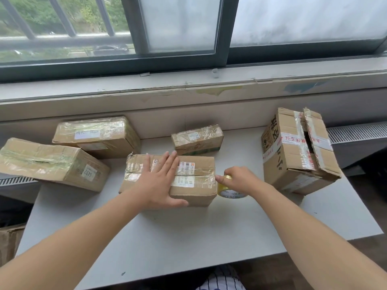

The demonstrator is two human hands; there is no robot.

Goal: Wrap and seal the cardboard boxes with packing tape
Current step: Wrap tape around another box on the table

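We face a dark-framed sliding window (226, 28), with daylight through frosted panes; metal bars (62, 17) and green foliage (33, 15) at left. Below it we note a pale grey sill (188, 80), a white flat tabletop (188, 237), a ribbed grey radiator grille (356, 131) and a brown floor (374, 245).

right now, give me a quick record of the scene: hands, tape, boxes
left hand: flat on the middle box, fingers straight
right hand: grips the tape roll at that box's right end
left side: far-left box and back-left box, both taped
behind: small box, taped
right side: big box, top flaps parted
surface: white table
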